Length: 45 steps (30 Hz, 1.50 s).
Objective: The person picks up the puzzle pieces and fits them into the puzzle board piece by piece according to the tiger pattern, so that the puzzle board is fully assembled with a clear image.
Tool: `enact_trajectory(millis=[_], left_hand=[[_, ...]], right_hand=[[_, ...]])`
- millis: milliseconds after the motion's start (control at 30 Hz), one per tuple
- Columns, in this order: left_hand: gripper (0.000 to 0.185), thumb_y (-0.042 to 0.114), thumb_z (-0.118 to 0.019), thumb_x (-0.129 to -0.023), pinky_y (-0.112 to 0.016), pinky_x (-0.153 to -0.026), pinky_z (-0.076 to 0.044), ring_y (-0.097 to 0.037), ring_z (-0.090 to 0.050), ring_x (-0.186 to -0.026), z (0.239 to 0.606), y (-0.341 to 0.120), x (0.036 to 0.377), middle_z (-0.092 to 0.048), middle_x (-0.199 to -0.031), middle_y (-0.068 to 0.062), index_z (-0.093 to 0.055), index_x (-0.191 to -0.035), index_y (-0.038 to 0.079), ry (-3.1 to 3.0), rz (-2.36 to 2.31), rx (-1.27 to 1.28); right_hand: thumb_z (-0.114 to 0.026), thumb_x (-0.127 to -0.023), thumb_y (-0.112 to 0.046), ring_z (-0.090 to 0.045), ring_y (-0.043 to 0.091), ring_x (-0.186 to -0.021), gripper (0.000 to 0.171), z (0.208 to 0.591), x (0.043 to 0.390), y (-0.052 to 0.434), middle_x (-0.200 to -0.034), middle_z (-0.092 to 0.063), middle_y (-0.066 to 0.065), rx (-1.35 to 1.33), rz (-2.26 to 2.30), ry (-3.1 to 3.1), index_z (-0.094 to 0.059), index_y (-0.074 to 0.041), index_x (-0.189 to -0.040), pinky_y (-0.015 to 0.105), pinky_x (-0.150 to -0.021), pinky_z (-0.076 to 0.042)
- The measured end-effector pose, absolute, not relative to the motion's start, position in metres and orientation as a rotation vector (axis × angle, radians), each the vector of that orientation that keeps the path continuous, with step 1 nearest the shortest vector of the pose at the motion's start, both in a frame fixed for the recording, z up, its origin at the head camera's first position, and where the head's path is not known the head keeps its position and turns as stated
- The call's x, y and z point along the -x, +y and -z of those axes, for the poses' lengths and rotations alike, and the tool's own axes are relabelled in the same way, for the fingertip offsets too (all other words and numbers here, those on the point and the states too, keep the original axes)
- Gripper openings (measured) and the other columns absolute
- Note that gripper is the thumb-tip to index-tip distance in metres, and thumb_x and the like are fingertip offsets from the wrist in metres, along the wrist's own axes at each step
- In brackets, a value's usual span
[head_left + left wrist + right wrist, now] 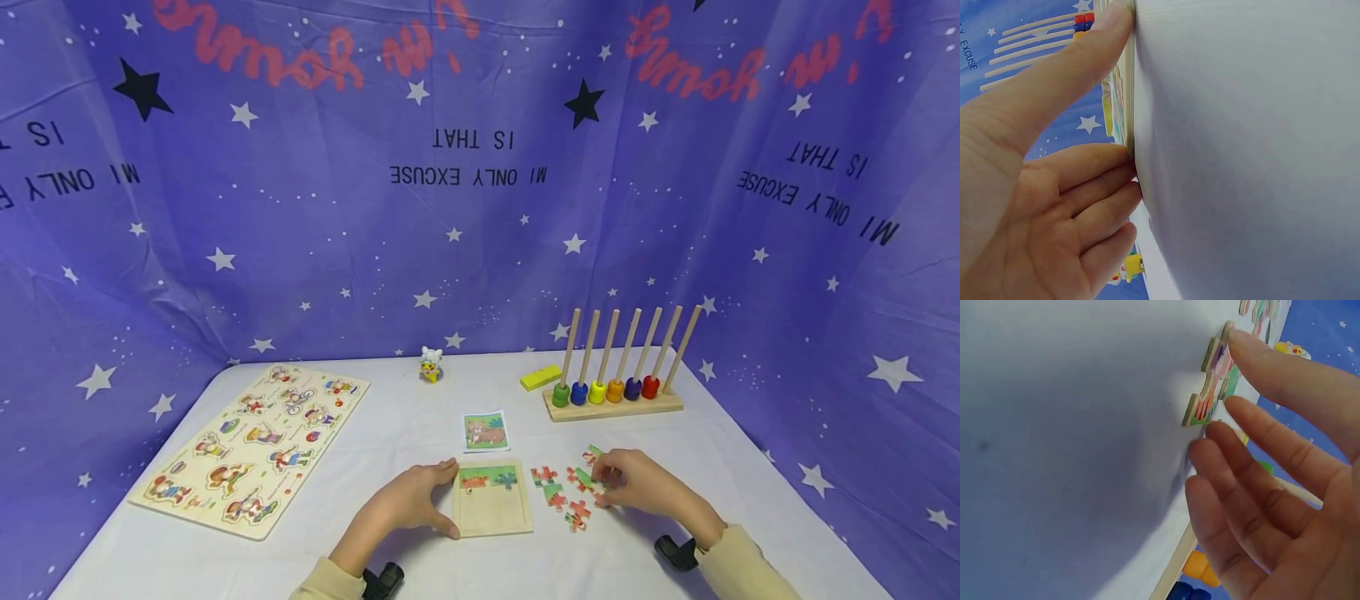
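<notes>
The person's right hand [633, 483] is partly open among red-and-green printed wooden jigsaw pieces [547, 474], thumb and fingers loosely bent; one piece lies between thumb and index finger, but whether they pinch it cannot be told. That hand hides part of the pile. The left hand [416, 497] is spread along the left edge of a square pale wooden tray [491, 518], thumb and fingertips touching its corners; the left wrist view shows the tray only edge-on. Joined pieces fill the tray's far strip. Just beyond lies a bear picture card [486, 432], and farther off a small white-and-yellow figurine [431, 365], its details too small to read. Both beige sleeves [750, 571] are cut off by the lower edge.
</notes>
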<state>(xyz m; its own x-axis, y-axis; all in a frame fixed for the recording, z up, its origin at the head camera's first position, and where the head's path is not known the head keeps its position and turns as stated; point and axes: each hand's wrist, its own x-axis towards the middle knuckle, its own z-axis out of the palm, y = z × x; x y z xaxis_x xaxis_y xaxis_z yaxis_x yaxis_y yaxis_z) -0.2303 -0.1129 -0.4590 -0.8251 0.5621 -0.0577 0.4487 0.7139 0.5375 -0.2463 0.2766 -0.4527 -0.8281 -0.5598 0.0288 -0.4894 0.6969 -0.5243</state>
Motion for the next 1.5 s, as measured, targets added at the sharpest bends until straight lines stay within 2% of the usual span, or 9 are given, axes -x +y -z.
enact_trajectory(millis=[200,633,967,1200,1500], left_hand=[[0.098,0.040,-0.088,-0.061,-0.052,-0.108,-0.034,-0.040,-0.042,-0.131,0.459,-0.112,0.230,-0.043,-0.145,-0.019,-0.047,-0.138,-0.005,2.698,-0.764,-0.806],[0.098,0.040,-0.088,-0.061,-0.053,-0.108,-0.034,-0.040,-0.041,-0.131,0.458,-0.112,0.228,-0.043,-0.146,-0.019,-0.047,-0.138,-0.005,2.696,-0.779,-0.803],[0.098,0.040,-0.087,-0.061,-0.052,-0.109,-0.034,-0.039,-0.041,-0.132,0.458,-0.113,0.229,-0.043,-0.146,-0.017,-0.047,-0.139,-0.004,2.698,-0.765,-0.777],[0.098,0.040,-0.087,-0.062,-0.052,-0.109,-0.034,-0.039,-0.041,-0.132,0.459,-0.112,0.230,-0.042,-0.146,-0.018,-0.047,-0.139,-0.004,2.696,-0.764,-0.782],[0.098,0.040,-0.087,-0.061,-0.052,-0.109,-0.034,-0.039,-0.042,-0.132,0.461,-0.112,0.229,-0.043,-0.146,-0.017,-0.047,-0.139,-0.004,2.701,-0.765,-0.780]], right_hand=[[-0.083,-0.075,-0.021,-0.052,0.013,-0.070,0.029,0.455,0.239,0.280,-0.079,-0.058,-0.003,0.799,0.814,2.782,-0.065,-0.010,-0.095,0.024,-0.058,-0.044],[-0.080,-0.076,-0.007,-0.054,0.011,-0.074,0.027,0.459,0.234,0.282,-0.084,-0.060,0.000,0.747,0.947,2.703,-0.064,-0.004,-0.099,0.024,-0.061,-0.049],[-0.080,-0.076,-0.007,-0.052,0.010,-0.073,0.023,0.459,0.233,0.283,-0.085,-0.059,0.000,0.760,0.988,2.692,-0.061,-0.007,-0.090,0.024,-0.061,-0.047],[-0.080,-0.076,-0.006,-0.053,0.013,-0.074,0.028,0.458,0.232,0.283,-0.084,-0.058,0.002,0.718,1.014,2.655,-0.060,-0.004,-0.095,0.022,-0.060,-0.047],[-0.081,-0.077,-0.017,-0.050,0.009,-0.070,0.026,0.460,0.234,0.291,-0.080,-0.056,-0.001,0.752,0.990,2.672,-0.060,-0.009,-0.091,0.023,-0.057,-0.044]])
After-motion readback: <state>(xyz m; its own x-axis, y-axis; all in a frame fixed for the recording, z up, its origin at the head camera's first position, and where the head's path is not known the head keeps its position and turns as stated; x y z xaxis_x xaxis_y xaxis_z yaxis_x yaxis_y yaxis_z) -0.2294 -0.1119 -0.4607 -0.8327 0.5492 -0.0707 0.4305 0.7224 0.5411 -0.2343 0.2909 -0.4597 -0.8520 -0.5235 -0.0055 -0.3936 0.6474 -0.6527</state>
